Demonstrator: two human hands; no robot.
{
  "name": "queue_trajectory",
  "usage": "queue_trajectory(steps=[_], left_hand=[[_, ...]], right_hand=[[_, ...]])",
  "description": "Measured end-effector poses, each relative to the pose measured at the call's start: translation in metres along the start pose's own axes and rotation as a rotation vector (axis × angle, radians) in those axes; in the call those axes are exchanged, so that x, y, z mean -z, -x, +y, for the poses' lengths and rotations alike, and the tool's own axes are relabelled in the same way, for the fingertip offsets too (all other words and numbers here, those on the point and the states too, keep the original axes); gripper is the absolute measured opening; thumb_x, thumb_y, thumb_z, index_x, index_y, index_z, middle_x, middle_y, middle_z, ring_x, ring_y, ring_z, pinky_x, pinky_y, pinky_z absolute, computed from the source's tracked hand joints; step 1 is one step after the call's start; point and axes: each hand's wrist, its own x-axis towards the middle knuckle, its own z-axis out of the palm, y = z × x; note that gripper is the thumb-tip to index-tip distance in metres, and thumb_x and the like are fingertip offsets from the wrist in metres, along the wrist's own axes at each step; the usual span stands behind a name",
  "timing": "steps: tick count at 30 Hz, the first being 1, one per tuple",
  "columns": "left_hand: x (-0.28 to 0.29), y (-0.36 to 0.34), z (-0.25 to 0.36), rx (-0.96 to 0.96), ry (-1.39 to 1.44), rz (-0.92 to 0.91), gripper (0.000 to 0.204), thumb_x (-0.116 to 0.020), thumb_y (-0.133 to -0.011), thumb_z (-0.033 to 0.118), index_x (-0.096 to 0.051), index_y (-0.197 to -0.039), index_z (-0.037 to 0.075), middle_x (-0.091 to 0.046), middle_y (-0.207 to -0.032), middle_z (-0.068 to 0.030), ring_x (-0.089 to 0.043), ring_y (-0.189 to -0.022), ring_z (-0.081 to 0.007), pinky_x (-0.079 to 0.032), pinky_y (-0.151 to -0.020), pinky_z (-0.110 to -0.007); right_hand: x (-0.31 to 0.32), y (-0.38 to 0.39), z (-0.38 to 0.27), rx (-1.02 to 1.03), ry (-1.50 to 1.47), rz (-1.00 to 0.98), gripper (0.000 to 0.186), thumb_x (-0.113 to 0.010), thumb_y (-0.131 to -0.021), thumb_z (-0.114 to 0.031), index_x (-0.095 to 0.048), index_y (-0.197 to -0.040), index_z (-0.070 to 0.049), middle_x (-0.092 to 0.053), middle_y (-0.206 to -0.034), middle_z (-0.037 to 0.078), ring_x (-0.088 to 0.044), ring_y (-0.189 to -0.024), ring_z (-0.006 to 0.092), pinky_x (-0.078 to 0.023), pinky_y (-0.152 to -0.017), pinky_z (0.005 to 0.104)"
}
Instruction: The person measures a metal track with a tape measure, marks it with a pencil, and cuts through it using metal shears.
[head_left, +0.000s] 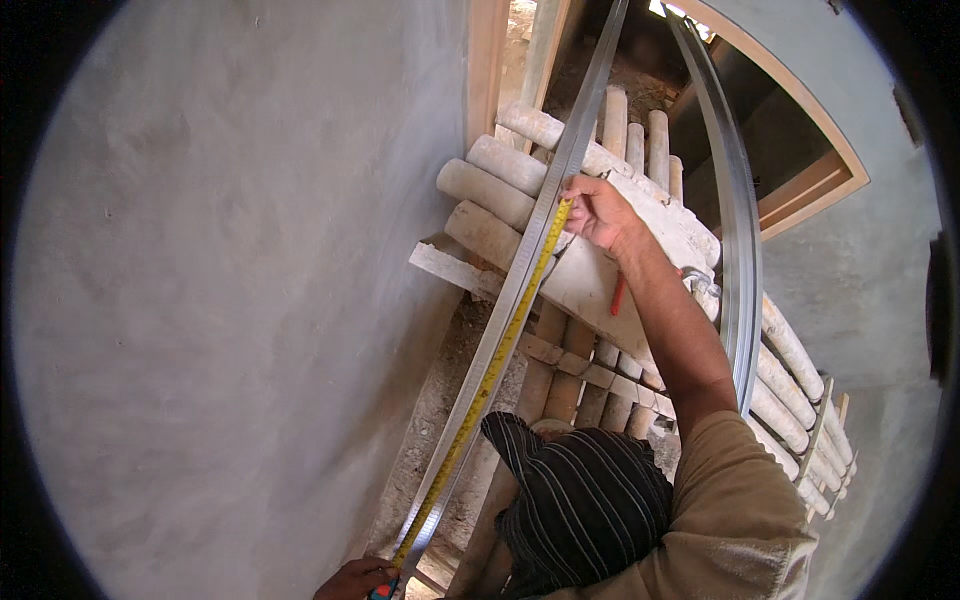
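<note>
A long silvery metal channel (509, 292) slants from the lower left up to the far doorway. Along it lies the yellow blade (505, 345) of a tape measure, pulled out straight. My right hand (603, 215) is closed, pinching the blade's far end against the channel, the arm stretched forward. At the bottom left edge, my left hand (357, 579) grips the blue-and-red case (384, 590) of the tape measure, partly cut off by the frame. Under my right forearm, a red slim tool or pen (617, 296) lies on a pale board (590, 285).
More metal channels (736, 230) run along the right. Several whitish round poles (490, 195) form a platform beneath. A grey plastered wall (230, 280) rises close on the left; wooden frames (818, 190) edge the far openings. Dark striped cloth (590, 500) fills the lower middle.
</note>
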Motion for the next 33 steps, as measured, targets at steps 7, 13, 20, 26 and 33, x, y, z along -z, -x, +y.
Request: queue_trajectory(steps=[7, 13, 20, 26, 33], left_hand=[[-0.008, -0.025, 0.029, -0.153, -0.109, 0.013, 0.034, -0.059, -0.099, 0.031, -0.07, -0.112, 0.001, -0.068, -0.095, -0.001, -0.061, -0.09, -0.0138, -0.05, -0.082, -0.03], [-0.012, -0.036, 0.034, -0.144, -0.066, 0.132, 0.036, -0.06, -0.099, 0.032, -0.07, -0.111, -0.001, -0.069, -0.097, -0.0021, -0.061, -0.093, -0.0136, -0.05, -0.084, -0.029], [-0.037, -0.059, 0.062, -0.127, 0.097, 0.196, 0.029, -0.061, -0.094, 0.024, -0.071, -0.098, -0.003, -0.069, -0.084, -0.0125, -0.07, -0.081, -0.024, -0.057, -0.072, -0.035], [-0.057, -0.08, 0.103, -0.339, -0.183, 0.214, 0.028, -0.063, -0.094, 0.022, -0.073, -0.097, -0.004, -0.066, -0.079, -0.0065, -0.065, -0.073, -0.0156, -0.052, -0.07, -0.028], [-0.075, -0.094, 0.127, -0.364, -0.138, 0.197, 0.027, -0.064, -0.093, 0.022, -0.072, -0.105, -0.001, -0.071, -0.088, -0.0131, -0.071, -0.082, -0.0213, -0.057, -0.077, -0.033]], right_hand=[[0.0, 0.012, 0.026, 0.057, -0.199, -0.015, 0.032, -0.06, -0.098, -0.038, -0.056, -0.082, -0.011, -0.055, -0.066, 0.001, -0.044, -0.051, 0.0126, -0.037, -0.051, 0.0278], [-0.009, 0.068, 0.106, 0.085, 0.234, 0.248, 0.04, -0.062, -0.097, -0.044, -0.062, -0.102, -0.005, -0.06, -0.075, 0.004, -0.054, -0.059, 0.0145, -0.046, -0.052, 0.0324], [-0.071, 0.139, 0.192, -0.215, 0.321, -0.484, 0.042, -0.061, -0.101, -0.028, -0.061, -0.129, 0.003, -0.063, -0.088, 0.002, -0.056, -0.068, 0.0087, -0.049, -0.062, 0.0246], [-0.099, 0.149, 0.199, -0.297, 0.24, -0.644, 0.035, -0.058, -0.103, -0.037, -0.064, -0.1, -0.002, -0.063, -0.086, 0.0, -0.056, -0.07, 0.0075, -0.048, -0.064, 0.0259], [-0.093, 0.139, 0.219, -0.124, 0.512, -0.498, 0.037, -0.057, -0.102, -0.035, -0.064, -0.085, -0.002, -0.06, -0.076, 0.003, -0.055, -0.067, 0.0097, -0.046, -0.063, 0.0287]])
